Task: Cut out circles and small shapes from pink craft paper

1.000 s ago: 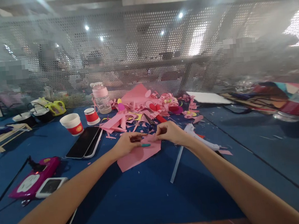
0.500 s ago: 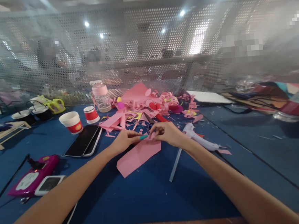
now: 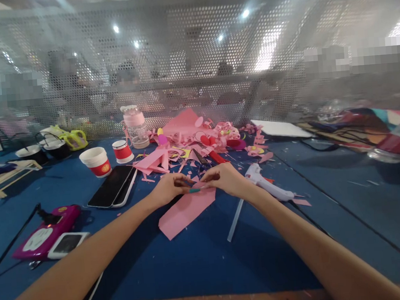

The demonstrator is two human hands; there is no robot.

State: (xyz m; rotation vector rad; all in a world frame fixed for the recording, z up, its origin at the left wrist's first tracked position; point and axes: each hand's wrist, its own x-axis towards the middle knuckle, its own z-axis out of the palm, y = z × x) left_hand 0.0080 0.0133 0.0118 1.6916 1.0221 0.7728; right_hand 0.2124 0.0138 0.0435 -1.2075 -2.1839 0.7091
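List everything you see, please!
Paper sheet: one, pink, centre
Scrap pile: one, mostly pink, back
Glue gun: one, white, right
Glue stick: one, clear, front
Cups: several, white and red, left
Bottles: two or more, clear, back left, far right
Phone: at least one, black, left
Gadgets: two, purple, white, front left
Pots: two, black, far left
Rack: one, tan, left
Board: one, white, back right
Screen: one, grey, behind
Table: one, blue, underneath
Left hand, right hand: two, bare, at paper sheet

Pink paper strip (image 3: 187,213), plain, angular at its near end, slanted over the blue tabletop (image 3: 182,271)
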